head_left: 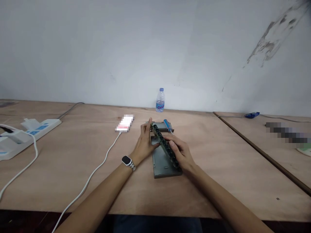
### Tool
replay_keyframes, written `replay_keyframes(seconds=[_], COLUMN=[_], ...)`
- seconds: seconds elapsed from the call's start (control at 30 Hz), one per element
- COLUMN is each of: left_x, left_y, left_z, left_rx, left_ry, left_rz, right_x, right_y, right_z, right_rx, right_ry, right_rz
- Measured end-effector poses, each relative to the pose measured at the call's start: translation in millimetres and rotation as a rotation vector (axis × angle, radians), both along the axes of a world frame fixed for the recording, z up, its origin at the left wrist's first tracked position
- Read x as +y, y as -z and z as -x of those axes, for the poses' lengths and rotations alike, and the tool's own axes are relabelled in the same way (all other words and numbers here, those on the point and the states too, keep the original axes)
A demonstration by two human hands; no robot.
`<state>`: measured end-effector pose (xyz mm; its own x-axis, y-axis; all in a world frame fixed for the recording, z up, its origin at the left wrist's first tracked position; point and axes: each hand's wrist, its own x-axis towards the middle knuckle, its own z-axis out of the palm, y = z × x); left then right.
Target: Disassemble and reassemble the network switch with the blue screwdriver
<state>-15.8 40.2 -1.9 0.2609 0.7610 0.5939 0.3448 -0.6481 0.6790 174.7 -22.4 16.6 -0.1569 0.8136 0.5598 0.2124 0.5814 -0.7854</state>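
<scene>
A long circuit board with a row of black ports is tilted up on edge between my two hands. My left hand grips its far left end, with the thumb below and fingers along the side. Around the near right part is my right hand, closed on the board's edge. Directly beneath lies a grey metal housing, flat on the table and partly covered by the board. Behind it rests another grey metal piece, with a blue-handled screwdriver lying across it.
A water bottle stands by the wall. Left of my hands, a phone lies on a white charging cable. A white power strip sits at the far left. On the right runs a table seam, with a blurred dark object beyond.
</scene>
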Motion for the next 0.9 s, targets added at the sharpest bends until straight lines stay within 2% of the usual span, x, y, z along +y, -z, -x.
replay_keyframes(seconds=[0.13,0.37,0.5,0.67,0.8,0.9], left_x=[6,15,16,18,16,12], left_y=[-2.0,6.3,3.0,-4.3,-10.6,-15.7], left_z=[6,8,9,15,21,23], left_rx=[0.031,0.033,0.077,0.211,0.285,0.284], left_ry=[-0.101,-0.215,-0.229,-0.236,-0.229,-0.206], left_rz=[-0.114,-0.347,-0.397,-0.459,-0.504,-0.512], right_x=[1,1,2,7,9,9], right_y=[-1.8,-2.8,-0.6,3.8,0.2,-2.0], right_z=[-5,-11,-11,-10,-13,-17], right_rx=[0.012,0.011,-0.005,-0.035,-0.107,-0.112], right_ry=[0.026,-0.027,-0.008,0.088,0.162,0.215], right_rz=[0.018,-0.023,-0.058,-0.124,-0.16,-0.102])
